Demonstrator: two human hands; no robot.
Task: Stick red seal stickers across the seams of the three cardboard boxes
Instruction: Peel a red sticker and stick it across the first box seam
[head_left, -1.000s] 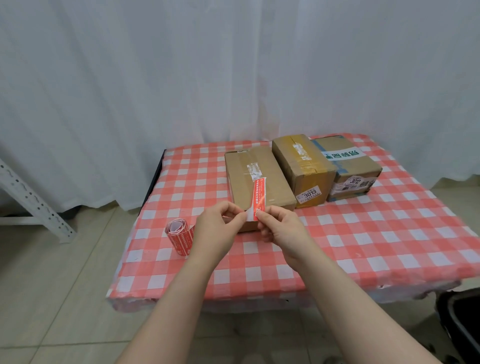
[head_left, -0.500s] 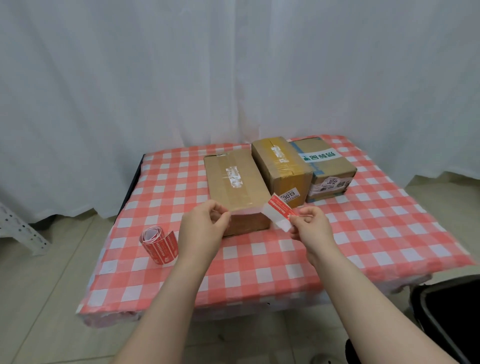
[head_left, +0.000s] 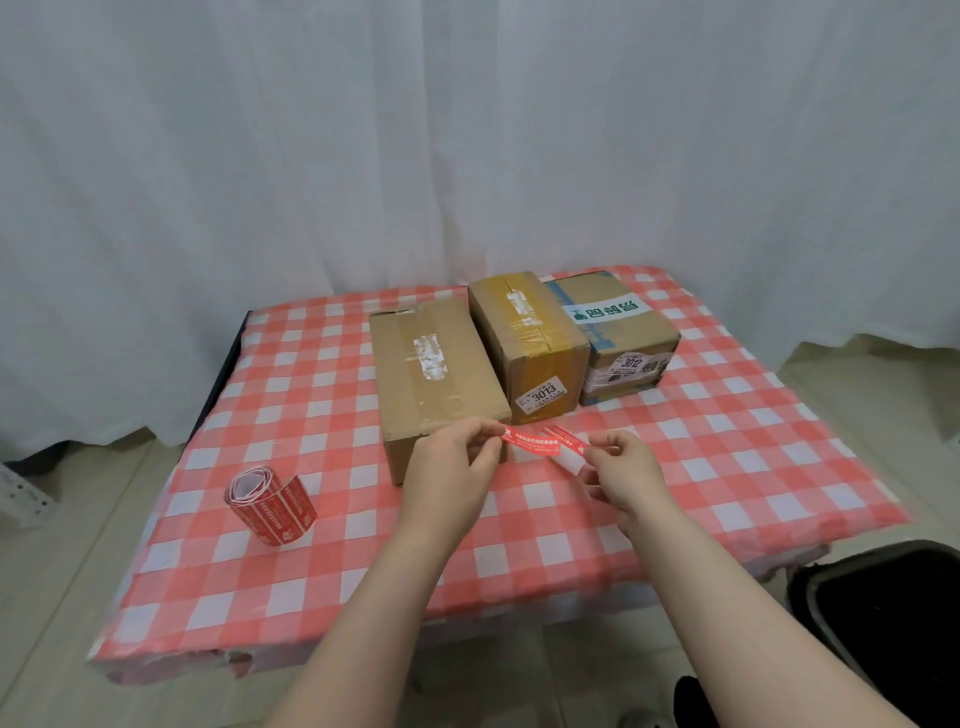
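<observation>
Three cardboard boxes stand side by side at the back of the checked table (head_left: 727, 467): a plain brown box (head_left: 431, 374), a yellow-taped box (head_left: 530, 343) labelled 3013, and a box with a green-and-white label (head_left: 618, 332) marked 3012. In front of the brown box, my left hand (head_left: 452, 470) pinches the left end of a red seal sticker (head_left: 531, 442), held level. My right hand (head_left: 621, 470) pinches a white backing strip (head_left: 570, 452) with red edges, just right of the sticker. A roll of red stickers (head_left: 271, 505) lies on the table to the left.
A white curtain (head_left: 467, 156) hangs behind the table. A black bin (head_left: 883, 623) stands on the floor at the lower right. Part of a white metal rack (head_left: 21, 501) shows at the far left.
The upright strip held between both hands has come apart: the red sticker is now in my left hand and the backing in my right. The view has shifted right.
</observation>
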